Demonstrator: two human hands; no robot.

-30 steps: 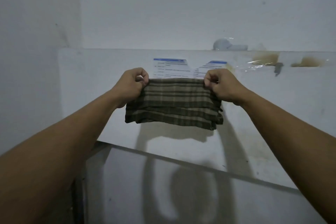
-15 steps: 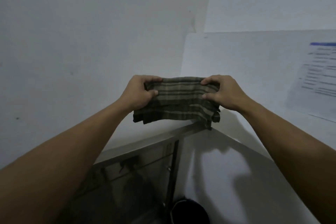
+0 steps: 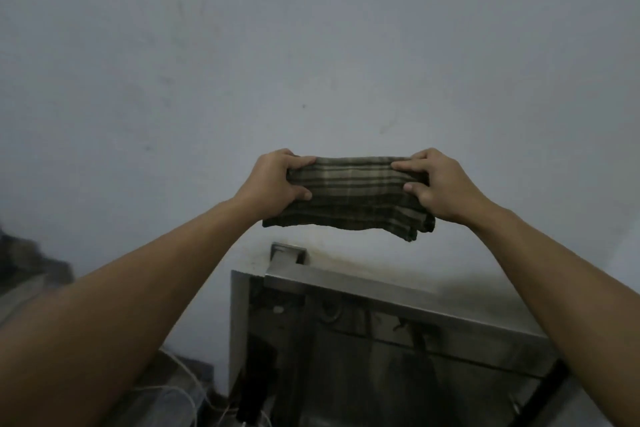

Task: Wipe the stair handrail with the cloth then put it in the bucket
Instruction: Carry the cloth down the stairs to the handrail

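Observation:
I hold a folded green and tan plaid cloth (image 3: 353, 194) stretched between both hands in front of a plain wall. My left hand (image 3: 273, 184) grips its left end and my right hand (image 3: 440, 187) grips its right end. Below the cloth, a flat steel handrail (image 3: 398, 302) runs from its wall bracket (image 3: 287, 253) down to the right, above a glass panel. The cloth hangs in the air above the rail's wall end, apart from it. No bucket is in sight.
A steel post (image 3: 239, 333) stands at the rail's left end against the grey wall (image 3: 311, 45). White cords (image 3: 194, 395) lie on the floor at lower left. Dark stair steps (image 3: 31, 263) show at the far left edge.
The view has swung left, from the ledge with papers to the bare wall and the rail's wall end. The dark round object below left the view. Both hands kept hold of the cloth.

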